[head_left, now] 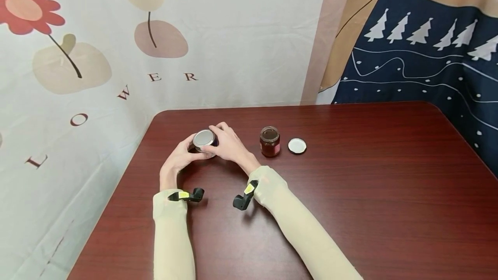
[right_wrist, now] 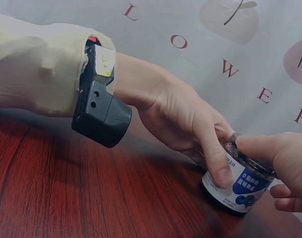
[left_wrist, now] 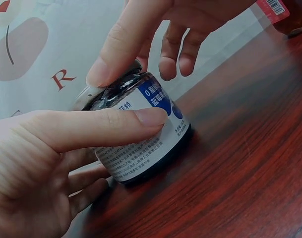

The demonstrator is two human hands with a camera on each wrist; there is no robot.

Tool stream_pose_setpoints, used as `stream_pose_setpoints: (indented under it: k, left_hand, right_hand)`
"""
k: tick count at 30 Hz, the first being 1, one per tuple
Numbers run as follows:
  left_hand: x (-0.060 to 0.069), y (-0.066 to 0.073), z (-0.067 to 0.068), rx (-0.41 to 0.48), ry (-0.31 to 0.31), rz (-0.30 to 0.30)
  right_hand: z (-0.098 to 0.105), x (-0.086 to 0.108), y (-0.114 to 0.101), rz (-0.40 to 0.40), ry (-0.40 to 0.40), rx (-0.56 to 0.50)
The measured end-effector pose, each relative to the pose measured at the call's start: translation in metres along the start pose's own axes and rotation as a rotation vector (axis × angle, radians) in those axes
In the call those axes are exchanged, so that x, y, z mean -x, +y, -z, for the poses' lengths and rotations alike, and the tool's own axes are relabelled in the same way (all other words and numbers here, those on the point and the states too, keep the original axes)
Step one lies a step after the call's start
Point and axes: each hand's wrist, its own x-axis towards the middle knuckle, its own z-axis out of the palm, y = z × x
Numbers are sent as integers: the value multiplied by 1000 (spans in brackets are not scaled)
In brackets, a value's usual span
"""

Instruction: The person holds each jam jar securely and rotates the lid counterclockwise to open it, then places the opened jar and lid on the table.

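A jar with a white and blue label [left_wrist: 136, 134] stands near the table's left side, a silver lid [head_left: 204, 138] over its top. My left hand [head_left: 180, 157] grips the jar's body, the thumb across the label in the left wrist view. From the right, my right hand [head_left: 230, 144] holds the lid by its rim, with the thumb [right_wrist: 260, 147] on the near edge. Other fingers of the right hand hang beyond the jar. Dark contents or glass show below the lid; whether it sits loose or tight, I cannot tell.
An uncapped jar with dark red contents [head_left: 269, 142] stands to the right of the hands. Beside it a round lid [head_left: 297, 146] lies with its white inside up. The reddish-brown table [head_left: 369, 185] reaches back to a patterned cloth [head_left: 241, 46].
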Motion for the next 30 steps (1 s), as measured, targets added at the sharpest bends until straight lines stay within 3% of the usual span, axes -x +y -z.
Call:
stream_pose_setpoints:
  k: [9,16,24,30]
  left_hand:
    - [3,2,0,-23,31,-9]
    - [12,23,-3,-8,36,-29]
    - [5,1,1,-22,56,-58]
    - [10,20,-1,2,38,-35]
  right_hand:
    - [-2,0,1,25,9,13]
    - [-1,1,1,31,7,12]
    - [-3,4,2,44,27,-50]
    - [-4,6,4,50,60,-88]
